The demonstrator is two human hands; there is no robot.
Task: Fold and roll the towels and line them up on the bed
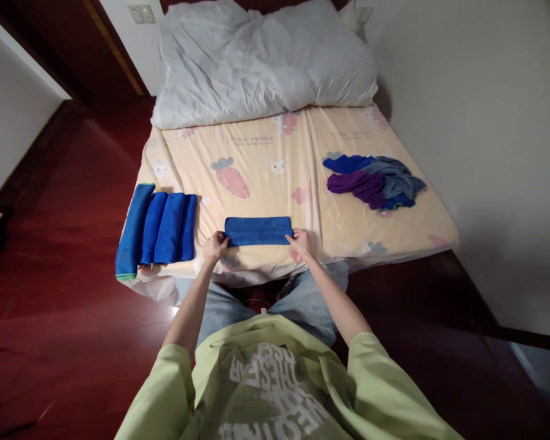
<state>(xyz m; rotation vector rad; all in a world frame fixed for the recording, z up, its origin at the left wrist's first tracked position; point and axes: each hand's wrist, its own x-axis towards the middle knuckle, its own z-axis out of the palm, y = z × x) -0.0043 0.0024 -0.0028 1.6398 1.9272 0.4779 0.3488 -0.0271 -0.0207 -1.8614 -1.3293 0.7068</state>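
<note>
A blue towel (258, 231), folded to a flat oblong, lies near the front edge of the bed. My left hand (216, 245) pinches its left end, thumb and fingers closed at the corner. At the opposite end my right hand (300, 242) grips the right edge in the same way. To the left, several folded blue towels (168, 227) lie side by side, the outermost one (135, 232) longer with a green trim. Off to the right sits a crumpled heap of cloths, with a purple cloth (357, 186), a grey cloth (394, 176) and a blue cloth (346, 162).
The bed (266, 143) has a cream sheet printed with carrots and rabbits. A bulky white quilt (266, 61) lies across its far end. Dark red floor (64, 256) runs along the left, and a pale wall (476, 134) stands at the right.
</note>
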